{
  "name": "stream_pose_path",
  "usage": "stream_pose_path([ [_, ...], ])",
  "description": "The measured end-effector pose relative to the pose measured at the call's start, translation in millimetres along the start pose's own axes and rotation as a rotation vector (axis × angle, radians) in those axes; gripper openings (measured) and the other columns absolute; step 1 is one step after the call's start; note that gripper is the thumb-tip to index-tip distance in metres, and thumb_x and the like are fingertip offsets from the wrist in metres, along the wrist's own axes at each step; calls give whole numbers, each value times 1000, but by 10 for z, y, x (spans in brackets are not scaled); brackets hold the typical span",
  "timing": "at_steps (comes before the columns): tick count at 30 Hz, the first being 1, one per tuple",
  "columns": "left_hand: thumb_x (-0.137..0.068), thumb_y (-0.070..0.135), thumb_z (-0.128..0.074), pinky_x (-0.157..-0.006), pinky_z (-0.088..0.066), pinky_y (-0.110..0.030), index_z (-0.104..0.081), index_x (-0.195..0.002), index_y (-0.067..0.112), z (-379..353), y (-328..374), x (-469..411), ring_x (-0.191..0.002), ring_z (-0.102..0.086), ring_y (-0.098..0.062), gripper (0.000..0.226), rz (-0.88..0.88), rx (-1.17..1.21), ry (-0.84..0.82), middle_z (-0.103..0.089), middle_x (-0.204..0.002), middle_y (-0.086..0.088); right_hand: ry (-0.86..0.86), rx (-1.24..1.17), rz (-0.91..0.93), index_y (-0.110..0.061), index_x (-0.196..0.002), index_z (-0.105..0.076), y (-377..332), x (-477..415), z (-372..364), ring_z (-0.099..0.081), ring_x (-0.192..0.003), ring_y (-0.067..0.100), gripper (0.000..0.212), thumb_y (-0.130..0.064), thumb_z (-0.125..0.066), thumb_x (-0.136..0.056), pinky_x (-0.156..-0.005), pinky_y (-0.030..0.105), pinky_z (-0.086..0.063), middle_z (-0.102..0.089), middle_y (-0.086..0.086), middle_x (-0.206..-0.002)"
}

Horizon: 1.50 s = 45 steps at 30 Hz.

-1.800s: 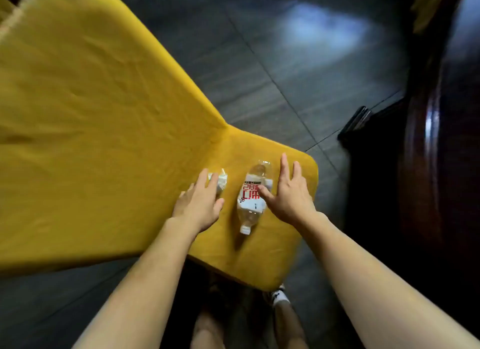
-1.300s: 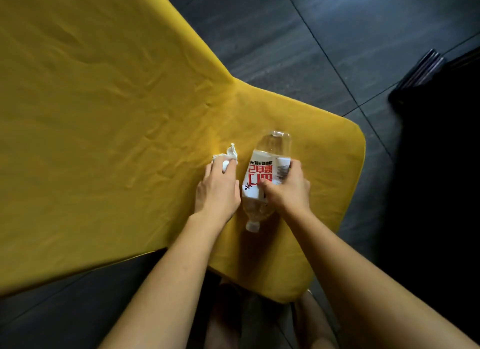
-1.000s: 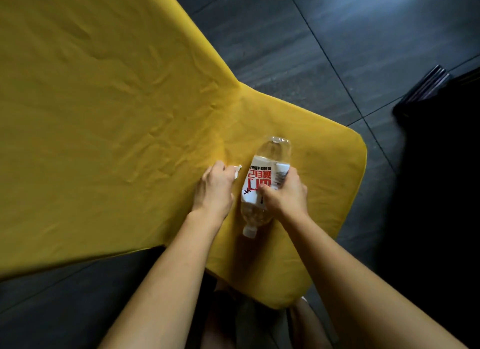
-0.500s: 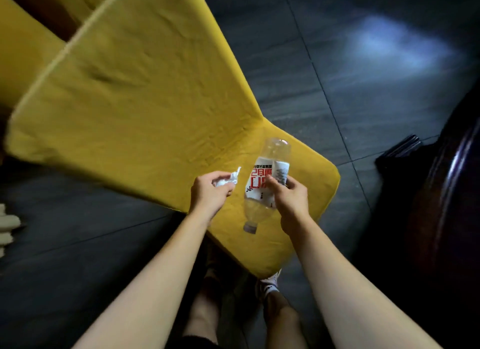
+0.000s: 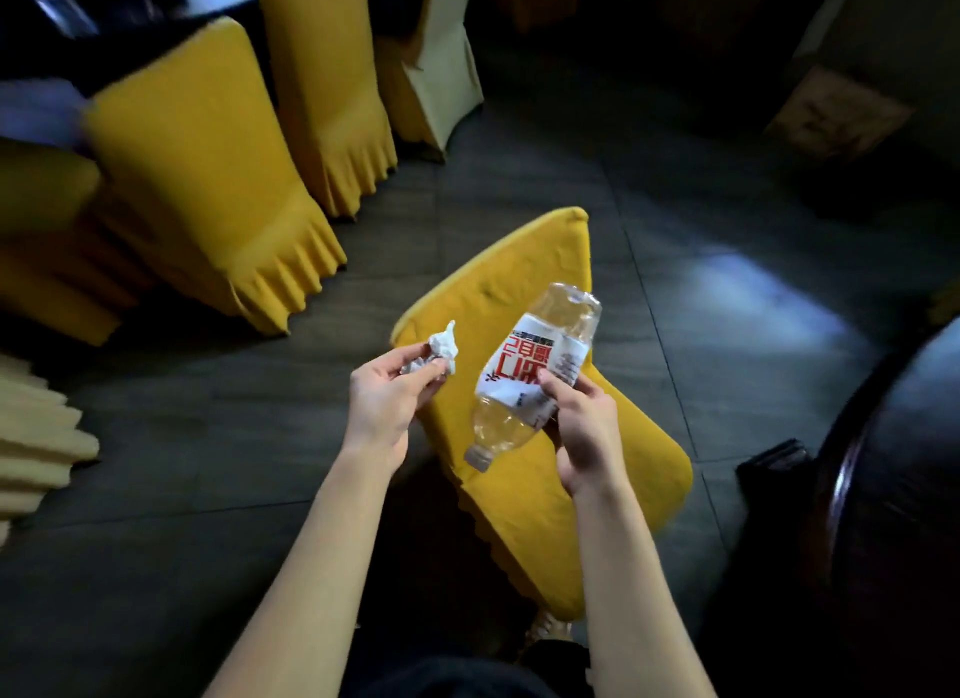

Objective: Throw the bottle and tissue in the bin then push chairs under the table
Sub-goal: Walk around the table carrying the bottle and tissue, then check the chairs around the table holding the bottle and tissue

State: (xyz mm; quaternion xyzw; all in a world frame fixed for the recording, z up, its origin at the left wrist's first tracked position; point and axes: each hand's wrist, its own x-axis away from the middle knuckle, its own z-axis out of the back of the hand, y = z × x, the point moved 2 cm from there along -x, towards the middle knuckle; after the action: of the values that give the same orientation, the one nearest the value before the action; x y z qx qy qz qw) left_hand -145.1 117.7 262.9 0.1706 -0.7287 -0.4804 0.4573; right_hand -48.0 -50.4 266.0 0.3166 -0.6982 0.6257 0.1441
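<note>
Dark grey floor tiles (image 5: 519, 188) fill the head view, with a dark rounded wooden table (image 5: 893, 463) at the right edge. We count at least four yellow fabric-covered chairs: the nearest yellow chair (image 5: 623, 479) directly below our hands, and three more (image 5: 208, 177) ranged at the upper left. We see one bottle and one tissue. Our left hand (image 5: 384, 406) pinches the crumpled white tissue (image 5: 441, 351) between thumb and fingertips (image 5: 436, 369), in the air just left of the nearest chair. Our right hand (image 5: 587, 432) curls fingers and thumb round the clear plastic bottle (image 5: 524, 375), held over that chair's seat. It is tilted, with its cap end lowest and toward us, and its white label bears red characters.
</note>
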Motion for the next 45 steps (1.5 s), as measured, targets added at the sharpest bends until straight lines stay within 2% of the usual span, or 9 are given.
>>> stream_pose_path([
  [9,-85,-4,-73,-86,-60,-30,-70,-120,1,1761,1154,-226,-101,-75,-20,35,-51,41,-98,-77,-109,-10,90,-31,104,-12,-103,-76,259,745,-1437,-77,-97,24,16,-4,-65,-95,-87,39,-60,-80,11,-107],
  [15,-86,-1,-73,-82,-60,-28,-71,-119,7,2355,1446,-481,-99,-75,-17,34,-47,-7,-82,-78,-106,-5,107,-19,153,-13,-100,-76,211,825,-2034,-75,-102,27,16,-4,-65,-95,-83,39,-59,-82,6,-99],
  [19,-86,0,-74,-88,-59,-34,-72,-120,8,2497,1620,-771,-101,-75,-18,35,-43,-31,-74,-79,-104,-3,87,-160,120,-3,-112,-73,71,643,-2343,-74,-102,34,21,-3,-61,-95,-84,42,-64,-78,19,-109],
  [23,-87,-4,-71,-90,-58,-33,-72,-119,7,2510,1883,-1126,-103,-74,-19,34,-71,-51,-99,-79,-106,-5,25,-231,139,2,-117,-69,-151,315,-2711,-75,-101,34,27,-8,-59,-95,-88,45,-62,-76,22,-112],
  [28,-89,-2,-70,-82,-60,-24,-74,-114,10,2336,2379,-1801,-101,-75,-19,29,-140,-90,-97,-79,-102,-4,-56,-243,173,2,-111,-72,-601,-414,-3249,-75,-97,30,24,-9,-58,-95,-87,44,-62,-77,21,-110],
  [31,-88,2,-72,-88,-60,-35,-73,-111,12,2103,2749,-2249,-103,-74,-23,25,-164,-114,-92,-78,-105,-7,-70,-222,187,0,-109,-73,-915,-908,-3531,-74,-100,30,22,-11,-59,-96,-88,44,-61,-75,23,-116],
  [34,-89,7,-72,-91,-60,-40,-71,-109,14,1817,3079,-2608,-104,-73,-25,21,-158,-82,-70,-76,-107,-8,-79,-215,187,-2,-106,-75,-1251,-1267,-3700,-76,-93,25,20,-10,-59,-97,-78,38,-63,-78,18,-108],
  [40,-91,16,-72,-85,-61,-40,-68,-115,13,1161,3410,-3229,-97,-75,-27,24,-141,-139,-139,-78,-103,-7,-32,-226,215,-4,-105,-75,-1771,-1785,-3809,-76,-94,25,19,-8,-59,-97,-83,40,-62,-79,16,-107],
  [45,-91,9,-72,-67,-57,-30,-67,-110,5,470,3569,-3840,-83,-73,-24,20,-123,-159,-252,-78,-98,-16,76,-242,173,-2,-110,-74,-2020,-2271,-3714,-74,-101,31,20,-8,-60,-97,-90,45,-59,-76,21,-113],
])
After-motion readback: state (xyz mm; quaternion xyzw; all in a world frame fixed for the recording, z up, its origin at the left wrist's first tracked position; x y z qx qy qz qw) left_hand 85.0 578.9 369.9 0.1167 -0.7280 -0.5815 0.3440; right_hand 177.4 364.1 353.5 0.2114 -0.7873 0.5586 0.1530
